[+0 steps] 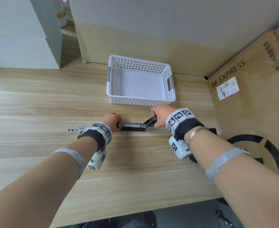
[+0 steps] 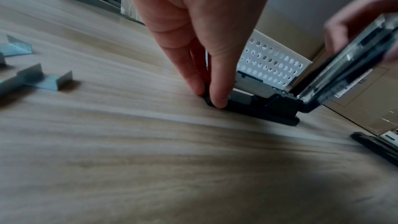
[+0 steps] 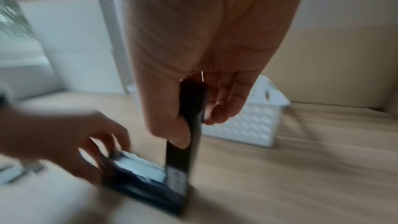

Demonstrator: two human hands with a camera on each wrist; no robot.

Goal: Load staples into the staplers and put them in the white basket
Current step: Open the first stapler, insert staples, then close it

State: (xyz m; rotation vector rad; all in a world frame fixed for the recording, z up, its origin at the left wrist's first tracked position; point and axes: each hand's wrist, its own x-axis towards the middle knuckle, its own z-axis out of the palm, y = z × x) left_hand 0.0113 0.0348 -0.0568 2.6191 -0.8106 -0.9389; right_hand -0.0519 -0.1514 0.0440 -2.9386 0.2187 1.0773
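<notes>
The left hand (image 1: 113,120) pinches the front end of the stapler (image 1: 133,126), fingers pointing down, while the right hand (image 1: 160,115) grips its raised lid.

The bench (image 1: 36,104) was pale wood-grain laminate, smooth and faintly sheened. The basket (image 1: 140,101) was matt white perforated plastic. The stapler (image 1: 132,126) showed glossy metal in matt black plastic. At nine o'clock lay bright metal staple strips (image 2: 49,81); cardboard boxes (image 1: 250,96) looked matt brown.

The pale wood surface (image 1: 36,104) in front of me carries the white basket (image 1: 139,101) at the back, the black stapler (image 1: 132,127) lying opened near me, and loose staple strips (image 1: 76,129) to its left.
</notes>
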